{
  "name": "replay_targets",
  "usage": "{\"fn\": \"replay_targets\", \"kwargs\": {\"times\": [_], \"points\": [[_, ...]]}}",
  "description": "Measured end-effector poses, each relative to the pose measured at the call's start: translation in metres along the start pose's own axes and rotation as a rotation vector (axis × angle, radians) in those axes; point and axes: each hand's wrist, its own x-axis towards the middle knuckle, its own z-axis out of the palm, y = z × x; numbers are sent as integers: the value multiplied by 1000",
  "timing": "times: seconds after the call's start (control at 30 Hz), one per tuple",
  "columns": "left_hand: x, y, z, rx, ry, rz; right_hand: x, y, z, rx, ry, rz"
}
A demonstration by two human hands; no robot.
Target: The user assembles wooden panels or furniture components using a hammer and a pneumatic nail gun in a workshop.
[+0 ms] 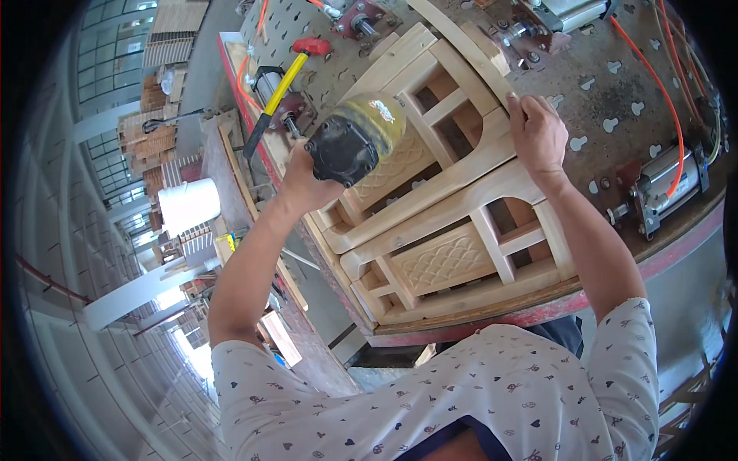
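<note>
My left hand (304, 180) is closed around a bulky yellow and black air nail gun (357, 138), held above the left part of the woodwork. Its black end cap faces up, and its tip is hidden. Below it lies a pale wooden frame (461, 165) with a scale-carved panel and small openings. A matching frame (442, 261) lies along its near side. At the right end of the far frame, my right hand (540, 137) has its fingers curled together by the wood's edge. Whatever those fingers pinch, if anything, is too small to make out.
A hammer (283, 88) with red head and yellow-black handle lies at the table's left edge. Air cylinders (667, 184) with orange hoses (657, 84) are mounted on the slotted metal table (596, 123). Farther left stand a white bucket (189, 206) and stacked wood (175, 31).
</note>
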Motion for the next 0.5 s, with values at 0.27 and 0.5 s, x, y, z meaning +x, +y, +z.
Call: {"fn": "replay_targets", "kwargs": {"times": [0.27, 0.5], "points": [[7, -3, 1, -273, 8, -29, 3, -3, 1, 12, -1, 84], [50, 40, -41, -36, -341, -307, 2, 4, 6, -28, 8, 142]]}}
